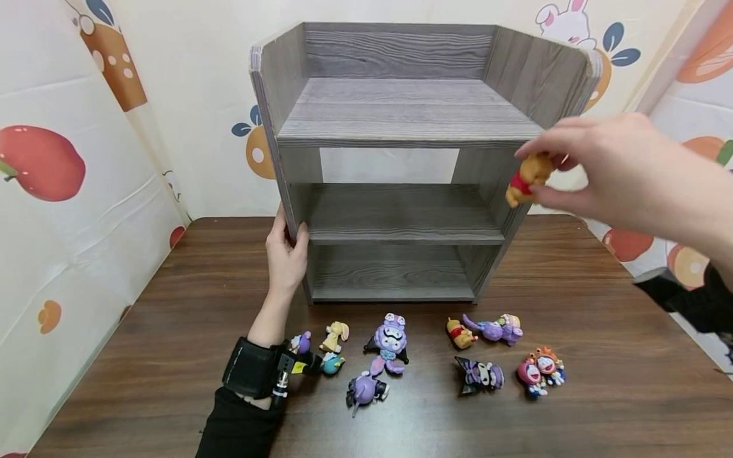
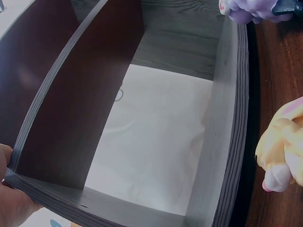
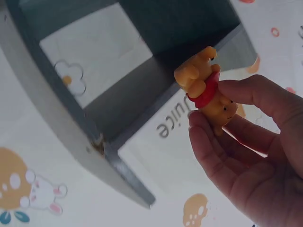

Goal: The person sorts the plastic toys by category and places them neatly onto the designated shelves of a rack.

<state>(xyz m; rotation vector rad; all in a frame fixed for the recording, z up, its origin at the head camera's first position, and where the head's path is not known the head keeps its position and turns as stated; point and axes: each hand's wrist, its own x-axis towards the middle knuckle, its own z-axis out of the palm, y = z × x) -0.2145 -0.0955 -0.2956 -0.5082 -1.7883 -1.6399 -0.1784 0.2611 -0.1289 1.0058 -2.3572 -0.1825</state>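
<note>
A grey wood-grain shelf unit (image 1: pixel 395 114) stands upright on the table. My left hand (image 1: pixel 286 257) grips its left side panel low down, thumb at the front edge; in the left wrist view only part of that hand (image 2: pixel 14 203) shows at the panel edge. Raised beside the unit's right side, my right hand (image 1: pixel 607 162) pinches a Winnie-the-Pooh figurine (image 1: pixel 528 180) between thumb and fingers. In the right wrist view the Pooh figurine (image 3: pixel 203 90) is yellow with a red shirt, its head toward the palm. The unit's shelves hold nothing that I can see.
Several toy figurines lie on the brown table (image 1: pixel 601 273) before the unit: a purple one (image 1: pixel 391 340), another Pooh (image 1: pixel 460 333), a yellow long-eared one (image 1: pixel 335 336), a dark winged one (image 1: pixel 481 375) and a red-and-blue pair (image 1: pixel 541 371). Printed cloth (image 1: pixel 195 114) hangs behind.
</note>
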